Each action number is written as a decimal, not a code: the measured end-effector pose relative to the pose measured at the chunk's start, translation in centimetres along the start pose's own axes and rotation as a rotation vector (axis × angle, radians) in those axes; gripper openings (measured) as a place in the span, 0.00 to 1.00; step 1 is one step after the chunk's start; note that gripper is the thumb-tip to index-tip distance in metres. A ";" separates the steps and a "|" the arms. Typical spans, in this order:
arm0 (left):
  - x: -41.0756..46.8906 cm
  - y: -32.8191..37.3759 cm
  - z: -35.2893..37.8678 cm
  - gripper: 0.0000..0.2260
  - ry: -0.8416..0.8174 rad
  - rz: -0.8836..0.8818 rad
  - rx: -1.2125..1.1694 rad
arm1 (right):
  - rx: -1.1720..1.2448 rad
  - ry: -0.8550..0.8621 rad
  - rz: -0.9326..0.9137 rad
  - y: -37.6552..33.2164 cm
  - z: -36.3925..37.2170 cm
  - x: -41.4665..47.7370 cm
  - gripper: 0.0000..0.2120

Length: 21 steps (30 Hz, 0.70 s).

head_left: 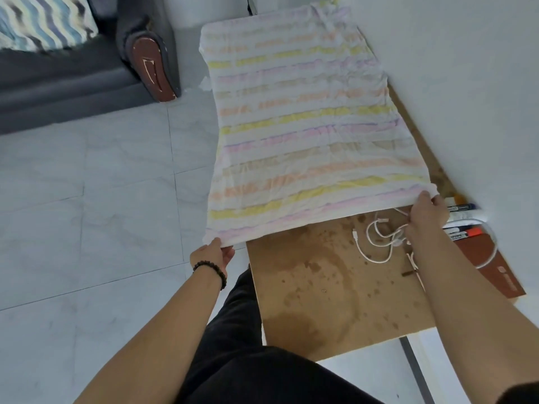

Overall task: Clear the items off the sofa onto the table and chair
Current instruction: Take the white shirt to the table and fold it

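Nearest to me are my own dark trousers [248,360] and my two bare forearms reaching forward. My left hand [211,255], with a dark bead bracelet [210,271] on the wrist, pinches the near left corner of the striped cloth [306,126] between thumb and fingers. My right hand [427,214] pinches the near right corner the same way, so the near edge is held taut just above the table [320,301].

The table's bare brown top is blotched with dark stains. Just beside my right hand lies a coiled white cable [376,243], already on the table, and past it, against the wall [466,83], a few markers [462,208] and a reddish-brown notebook [490,263]. The markers carry label print, but it is too small and blurred for me to read; the notebook has a pale logo near its corner that I cannot make out either.

The cloth stretches away from my hands over the far part of the table, its pale yellow, pink and orange stripes running crosswise, its left edge hanging past the table side.

Farthest, at upper left, is the grey sofa [73,77] with a zigzag-patterned cushion [43,21] on its seat.

I judge the task well under way: the cloth is at the table though not yet released, and small items are there. Of the sofa I see only one end, so I cannot tell what else is left. No chair is in view
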<state>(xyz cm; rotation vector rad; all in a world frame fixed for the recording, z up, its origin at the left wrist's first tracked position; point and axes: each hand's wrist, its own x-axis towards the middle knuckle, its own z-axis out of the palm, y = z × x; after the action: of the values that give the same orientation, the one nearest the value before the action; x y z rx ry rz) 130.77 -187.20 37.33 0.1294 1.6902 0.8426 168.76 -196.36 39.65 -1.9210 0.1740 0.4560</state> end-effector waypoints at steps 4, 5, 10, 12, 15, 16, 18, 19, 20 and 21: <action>-0.3 1.1 -0.6 0.22 -0.004 0.134 0.067 | 0.052 -0.056 -0.048 -0.9 0.3 -1.0 0.15; -0.2 1.8 -0.6 0.17 -0.008 0.165 0.083 | 0.055 -0.065 -0.069 -1.1 0.5 -1.1 0.15; 2.3 7.0 0.9 0.08 -0.026 0.251 0.115 | -0.011 -0.065 -0.120 -2.7 2.7 -1.3 0.14; 4.2 9.4 2.2 0.10 -0.046 0.247 0.126 | -0.061 -0.029 -0.153 -3.4 4.5 -1.7 0.17; 7.5 13.2 4.8 0.12 -0.072 0.222 0.155 | -0.065 -0.020 -0.148 -5.2 8.2 -2.1 0.23; 8.6 14.7 5.7 0.12 -0.088 0.199 0.154 | -0.054 -0.028 -0.135 -6.1 9.7 -2.2 0.24; 10.7 17.7 7.6 0.12 -0.125 0.155 0.153 | -0.031 -0.031 -0.125 -7.8 12.4 -1.7 0.25; 11.8 19.2 8.5 0.12 -0.140 0.148 0.161 | -0.035 -0.022 -0.143 -8.7 13.7 -1.4 0.25; 12.6 20.7 9.4 0.11 -0.156 0.148 0.177 | -0.035 -0.010 -0.156 -9.7 15.0 -1.2 0.25; 13.4 22.2 10.3 0.11 -0.169 0.156 0.196 | -0.016 0.006 -0.148 -10.7 16.5 -1.0 0.25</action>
<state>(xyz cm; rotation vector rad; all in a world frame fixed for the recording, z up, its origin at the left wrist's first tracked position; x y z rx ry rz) 128.18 -159.46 38.97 0.4588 1.6144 0.7567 167.57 -177.18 43.91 -1.9350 0.0317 0.3530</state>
